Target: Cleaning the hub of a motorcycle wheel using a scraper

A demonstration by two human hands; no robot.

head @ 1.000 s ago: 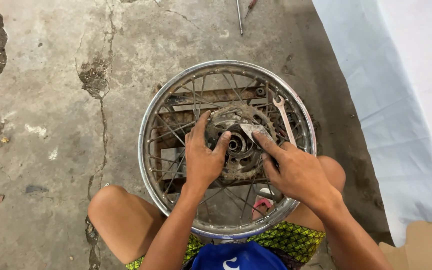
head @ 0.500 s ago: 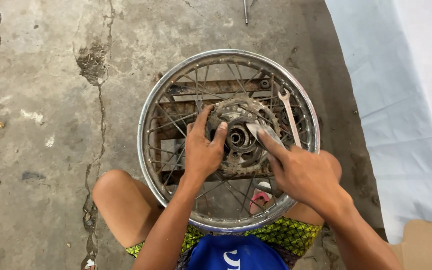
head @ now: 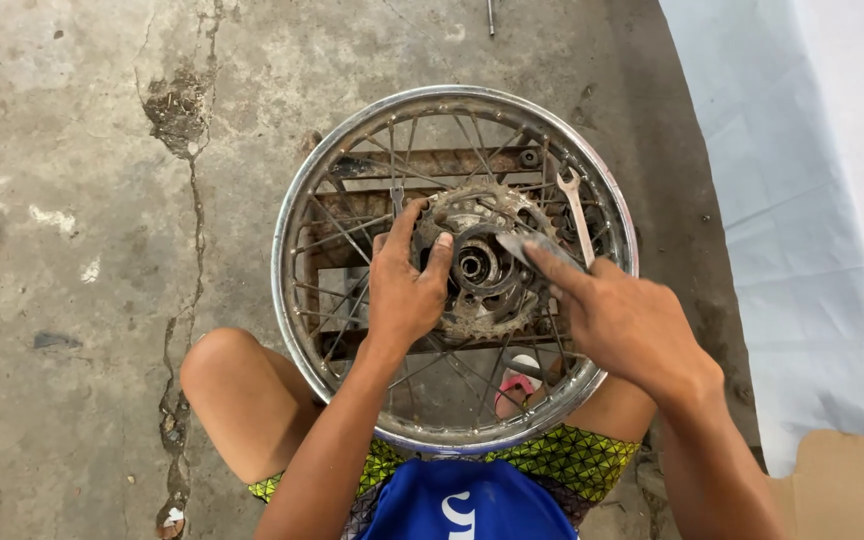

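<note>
Left hand (head: 407, 290) is spread open, gripping the rusty sprocket (head: 482, 262) at the centre of the spoked wheel (head: 352, 140). Right hand (head: 622, 320) pinches a thin metal tool (head: 522, 245) over the hub. A spanner (head: 577, 210) lies just right of the sprocket. Risk I'd guess: the tool slipping onto the sprocket teeth and nicking fingers.

Cracked concrete floor (head: 102, 200) carries spoked wheel (head: 297, 210), white sheet (head: 812, 200) at right, cardboard (head: 852, 490).

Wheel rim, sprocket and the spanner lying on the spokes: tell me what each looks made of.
Wheel rim: likely chromed steel; bright and reflective, with dull scuffs.
Sprocket: probably bare steel; grey-brown, matte, grimy or rusted teeth.
Spanner: seemingly plated steel; pale silver, smooth sheen.
</note>
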